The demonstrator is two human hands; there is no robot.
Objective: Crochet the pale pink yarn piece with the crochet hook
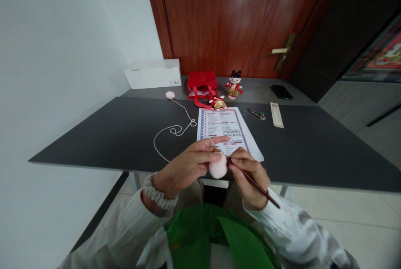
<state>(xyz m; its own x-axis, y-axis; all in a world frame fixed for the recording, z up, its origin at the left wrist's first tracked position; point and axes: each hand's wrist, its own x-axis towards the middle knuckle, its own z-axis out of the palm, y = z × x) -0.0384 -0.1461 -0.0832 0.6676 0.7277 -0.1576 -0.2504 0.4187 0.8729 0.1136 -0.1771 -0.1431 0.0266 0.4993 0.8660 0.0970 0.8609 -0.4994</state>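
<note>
My left hand (187,165) pinches a small pink crocheted piece (218,168), with the forefinger stretched out and a strand of pale yarn (175,129) looped over it. My right hand (250,178) is closed round a dark crochet hook (257,185) whose tip meets the pink piece. Both hands hover over the near edge of the dark table (94,135). The yarn trails across the table to a small pink yarn ball (170,95) at the back. A printed pattern sheet (226,129) lies just beyond my hands.
At the back stand a red gift bag (202,83), a small doll (234,84), a second little figure (218,102), a white box (153,73) and a black phone (281,91). Small scissors (256,114) and a narrow packet (277,115) lie to the right. A wooden door (232,18) is behind.
</note>
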